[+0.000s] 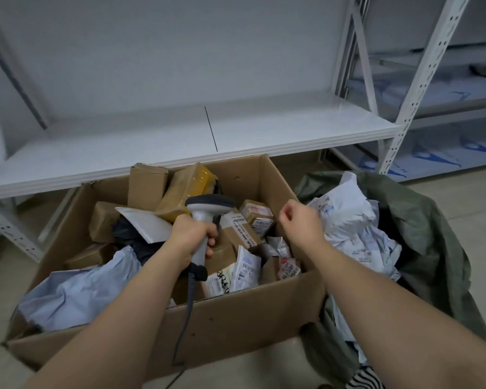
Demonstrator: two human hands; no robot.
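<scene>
Evidently caught between scans. Grips the barcode scanner [205, 220] in the left hand [192, 234], fingers wrapped tight round the grey handle, dark head tipped forward over the open cardboard box [236, 318], with the cable [190, 304] trailing down across the near wall. Holds the right hand [298, 217] up over the box's right wall, fingers curled in toward the palm, nothing visible between them. Points the scanner roughly at a labelled brown carton [236, 228] just beyond the left knuckles, beside a smaller taped carton [257, 214] and in front of a yellow-taped parcel [185, 189]. Shares the box with a pale blue mailer [76, 287] slumped at the near left corner and a flat white envelope [146, 223] lying on a black bag [129, 234]. Stands just in front of a white shelf [152, 147], with a green sack [432, 220] of crumpled white mailers [348, 217] touching the box's right side. Reads as the fetch-and-present step: scanner ready, free hand not yet on anything. Calls next for opening the right hand, reaching down to a parcel in the box or across to the sack, and turning the printed label flat and square to the scanner head before triggering. Cannot tell the intended parcel from here. Needs care with glossy tape and creased labels, likely awkward to read at an angle.
</scene>
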